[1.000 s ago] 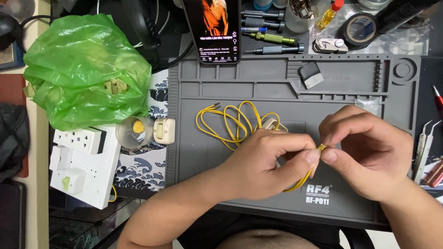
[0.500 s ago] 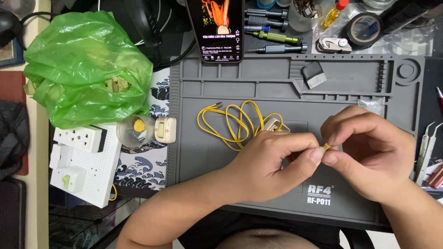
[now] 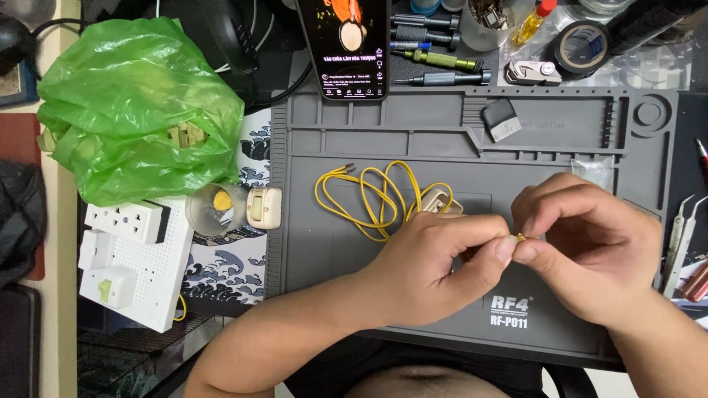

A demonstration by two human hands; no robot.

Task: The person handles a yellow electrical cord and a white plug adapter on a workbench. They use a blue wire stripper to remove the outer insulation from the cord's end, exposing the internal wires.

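Both hands' fingers (image 3: 509, 249) pinch the yellow wire (image 3: 376, 195) end — mid-mat (image 3: 332, 280), edges well apart.

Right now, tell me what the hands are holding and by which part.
Both the left hand and the right hand pinch the end of the yellow wire between their fingertips; the rest lies coiled on the grey mat.

Two hands, the left (image 3: 435, 262) and the right (image 3: 590, 243), meet over one grey work mat (image 3: 442, 140). One yellow wire (image 3: 376, 195) lies coiled on it, beside one small grey block (image 3: 502, 119). At the far edge: one phone (image 3: 348, 44), three pen-shaped drivers (image 3: 442, 60), one roll of black tape (image 3: 580, 48). Left: one green plastic bag (image 3: 133, 110), one white socket board (image 3: 136, 262). Right: two tweezers (image 3: 682, 236).
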